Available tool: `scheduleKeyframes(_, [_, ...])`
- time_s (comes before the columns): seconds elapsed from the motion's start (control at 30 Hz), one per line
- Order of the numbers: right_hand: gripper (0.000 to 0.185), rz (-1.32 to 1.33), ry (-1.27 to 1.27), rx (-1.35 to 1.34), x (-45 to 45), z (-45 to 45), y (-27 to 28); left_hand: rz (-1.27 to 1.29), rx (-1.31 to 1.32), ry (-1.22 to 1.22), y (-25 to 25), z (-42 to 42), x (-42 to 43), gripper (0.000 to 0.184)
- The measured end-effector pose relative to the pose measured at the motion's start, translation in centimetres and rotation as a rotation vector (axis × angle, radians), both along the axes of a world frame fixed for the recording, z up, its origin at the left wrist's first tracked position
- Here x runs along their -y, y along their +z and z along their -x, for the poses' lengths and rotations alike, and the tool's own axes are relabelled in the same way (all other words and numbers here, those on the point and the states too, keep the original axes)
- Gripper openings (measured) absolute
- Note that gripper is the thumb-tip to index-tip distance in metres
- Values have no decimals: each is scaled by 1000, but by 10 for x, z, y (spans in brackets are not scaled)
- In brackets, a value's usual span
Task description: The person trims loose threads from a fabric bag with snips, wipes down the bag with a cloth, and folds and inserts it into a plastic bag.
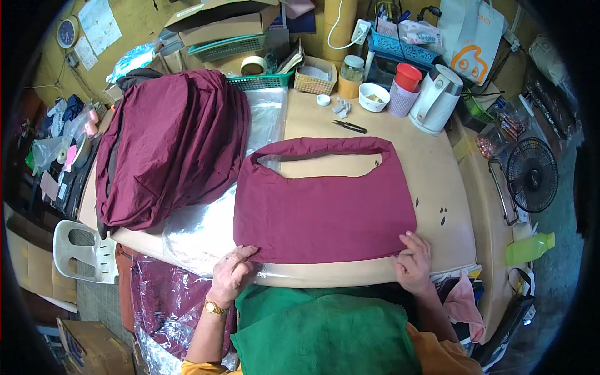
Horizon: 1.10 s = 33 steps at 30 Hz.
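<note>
A maroon fabric shoulder bag point(325, 215) lies flat on the table before me, its strap loop point(325, 145) turned to the far side. My left hand point(234, 270), with a gold watch point(215, 308) on the wrist, grips the bag's near left corner. At the near right corner, my right hand point(412, 262) has bent fingers and thumb on the bag's edge; part of the grip is hidden. A tall pile of maroon bags point(175, 147) rests at the left. Under the pile and the bag's left side are clear plastic sleeves point(203, 228).
Black-tipped snips point(350, 127) lie beyond the bag. At the back stand a white bowl point(374, 97), a glass jar point(351, 76), a red-topped cup point(407, 77) and a white kettle point(435, 100). A black fan point(532, 174) is at right, a white plastic chair point(85, 251) at left.
</note>
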State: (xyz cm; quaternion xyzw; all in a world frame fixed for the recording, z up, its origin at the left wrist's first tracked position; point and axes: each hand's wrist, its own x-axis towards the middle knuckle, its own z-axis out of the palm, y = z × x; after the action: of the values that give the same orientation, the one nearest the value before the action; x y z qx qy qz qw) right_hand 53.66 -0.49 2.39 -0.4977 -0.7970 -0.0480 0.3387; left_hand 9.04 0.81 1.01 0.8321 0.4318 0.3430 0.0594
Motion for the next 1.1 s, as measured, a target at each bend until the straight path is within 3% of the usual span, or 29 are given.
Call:
scheduleKeyframes(0.07, [12,-21,64,215,-2,7,10,33,-34,-4,8,-6,-1,15])
scheduleKeyframes(0.1, [12,-24,62,216,-4,6,11,69,-67,-4,14,-10,-3,16])
scheduleKeyframes(0.17, [15,260,41,163,-8,3,14,85,-86,-22,26,-17,-9,17])
scheduleKeyframes(0.3, [15,269,53,196,-10,-4,28,240,-57,-43,36,-12,-9,14])
scheduleKeyframes(0.37, [13,749,204,-14,-19,-20,55,334,-62,-28,61,-5,-6,12])
scheduleKeyframes(0.4, [13,746,198,-16,-30,-20,69,437,-66,-9,77,-4,-2,11])
scheduleKeyframes(0.47, [9,668,292,-307,-69,-13,98,392,91,46,100,-33,-13,11])
scheduleKeyframes(0.5, [7,516,251,-302,-95,-4,99,366,153,42,105,-54,-22,12])
scheduleKeyframes(0.53, [7,363,211,-294,-128,9,94,302,133,-42,99,-76,-38,19])
scheduleKeyframes(0.57, [10,378,207,-309,-163,20,92,307,115,-30,97,-106,-48,32])
scheduleKeyframes(0.63, [16,364,194,-216,-237,40,73,218,-188,72,65,-152,-72,59])
scheduleKeyframes(0.67, [21,333,182,-155,-274,47,59,214,-187,77,52,-154,-73,59])
scheduleKeyframes(0.73, [32,261,148,-43,-337,55,31,321,-422,79,27,-155,-63,68])
scheduleKeyframes(0.8, [35,200,130,-1,-377,60,13,462,-486,11,39,-138,-42,77])
scheduleKeyframes(0.9, [37,253,51,101,-399,68,-10,513,-519,-10,45,-126,-27,79])
scheduleKeyframes(1.0, [36,317,-42,181,-413,65,-20,512,-387,100,44,-129,-40,78])
scheduleKeyframes(1.07, [30,242,-121,199,-410,67,-11,440,-301,217,37,-133,-48,75])
scheduleKeyframes(1.1, [21,376,-133,96,-406,69,0,279,-290,241,26,-132,-49,73])
